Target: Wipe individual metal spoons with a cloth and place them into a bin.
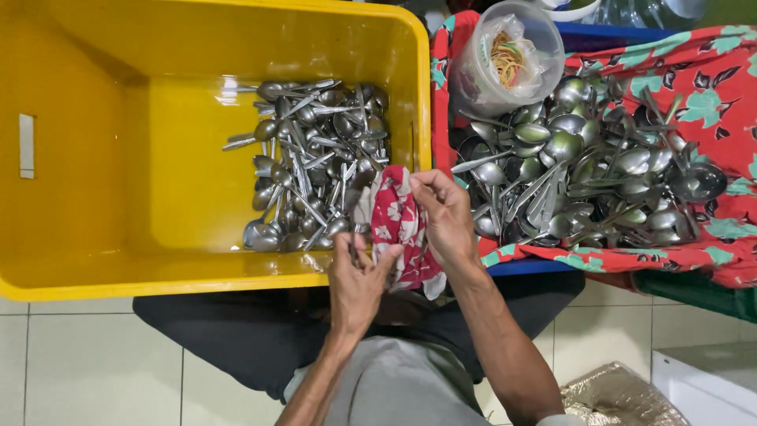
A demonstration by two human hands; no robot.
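View: I look straight down at my two bare hands, my dark trousers and a pale tiled floor point(95, 363)

Left hand: my left hand point(356, 282) is closed around the near end of a metal spoon handle point(352, 251); the fingers curl over it at the near rim of the yellow tub; I cannot tell which end of the utensil is hidden in the cloth

Right hand: my right hand point(446, 214) is bent at the knuckles, fingers pinched shut on the red floral cloth point(398, 229); the thumb presses the fabric from the far side

Cloth: red with pale flowers; bunched between both hands, it drapes over the tub's near right corner and hangs toward my lap

Yellow tub: a large yellow plastic tub point(95, 158) fills the left half; a heap of steel spoons point(315, 166) lies in its right part, just beyond my hands

Right pile: a second, bigger heap of spoons and ladles point(583, 173) rests on a red and green flowered fabric point(710, 87) to the right; a blue edge shows beneath it

Clear tub: a round clear plastic container point(509, 59) holding coloured rubber bands stands at the far left of that pile
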